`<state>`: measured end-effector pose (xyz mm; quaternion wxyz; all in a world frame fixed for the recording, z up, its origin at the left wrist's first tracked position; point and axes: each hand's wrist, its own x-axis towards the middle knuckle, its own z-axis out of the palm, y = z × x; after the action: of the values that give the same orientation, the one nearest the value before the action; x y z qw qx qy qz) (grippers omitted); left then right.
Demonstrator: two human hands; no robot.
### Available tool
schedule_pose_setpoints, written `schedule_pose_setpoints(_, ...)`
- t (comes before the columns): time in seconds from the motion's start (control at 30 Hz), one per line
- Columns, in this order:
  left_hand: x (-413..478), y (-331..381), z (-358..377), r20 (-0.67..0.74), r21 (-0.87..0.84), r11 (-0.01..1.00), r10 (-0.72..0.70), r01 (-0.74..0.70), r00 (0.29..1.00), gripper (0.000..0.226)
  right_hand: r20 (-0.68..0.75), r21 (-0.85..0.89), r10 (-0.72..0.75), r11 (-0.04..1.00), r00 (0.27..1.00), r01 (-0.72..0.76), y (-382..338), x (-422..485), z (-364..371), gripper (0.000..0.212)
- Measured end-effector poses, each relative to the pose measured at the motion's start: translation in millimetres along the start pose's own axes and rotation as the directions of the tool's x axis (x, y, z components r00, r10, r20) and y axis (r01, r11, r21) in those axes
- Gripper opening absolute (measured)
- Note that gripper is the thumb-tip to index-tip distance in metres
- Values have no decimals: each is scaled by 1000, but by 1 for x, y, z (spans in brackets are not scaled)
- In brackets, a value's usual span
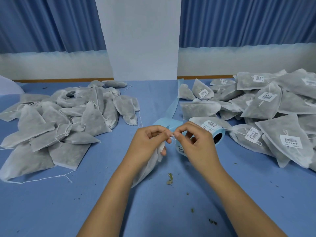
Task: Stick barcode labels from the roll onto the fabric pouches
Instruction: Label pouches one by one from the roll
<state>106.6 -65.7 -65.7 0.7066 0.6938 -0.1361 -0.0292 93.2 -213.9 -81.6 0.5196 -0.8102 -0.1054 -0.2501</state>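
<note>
A heap of unlabelled pouches, the left pile point(59, 120), is spread over the left of the table point(153, 211), with loose strings trailing from it. A larger heap, the right pile point(265, 113), is stacked on the right, and barcode labels are seen on many of its pouches. The roll point(211, 128) is laid on its side between the hands and the right pile, touching the nearest pouch of that pile; its near end is partly hidden by the right hand point(196, 144). A pale blue liner point(171, 108) is trailed from the roll toward the far edge of the table. Green crumbs point(169, 178) are scattered on the cloth between the forearms and further right.

The table is covered in blue cloth. Behind it, a white pillar point(142, 40) is flanked by blue curtains point(51, 23) above a pale wall.

Both forearms are stretched forward over the middle of the table. A pouch point(152, 165) is gripped at its neck by the curled fingers of the left hand point(150, 142) and hangs below the palm. Its white string point(172, 137) is pinched between thumb and forefinger of the right hand, the other fingers being loosely curled; the two hands are nearly touching at the string.
</note>
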Motion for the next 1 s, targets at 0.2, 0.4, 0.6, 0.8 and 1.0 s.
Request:
schedule_pose_setpoints(0.2, 1, 2, -2, -45, -25, 1000, -17, 16, 999, 23, -119, -44, -138, 990, 983, 134, -4, -1, -3, 9)
schedule_pose_setpoints(0.4, 1, -2, -1, 7, -92, 995, -24, 24, 1000, 23, -121, -225, -309, 934, 943, 277, 0, -1, -1, 7)
schedule_pose_setpoints(0.6, 3, -6, -9, 109, 4, 1000, -3, 3, 994, 22, -184, -107, -172, 982, 968, 154, 1, 2, -7, 14)
schedule_pose_setpoints(0.8, 8, -8, -14, 127, 26, 998, 57, -61, 990, 23, -217, 175, 155, 978, 964, -118, -2, 7, -10, 21)
schedule_pose_setpoints(1.0, 10, -7, -21, 168, 64, 997, 41, -52, 985, 29, -254, 248, 253, 950, 933, -190, 2, 11, -16, 19)
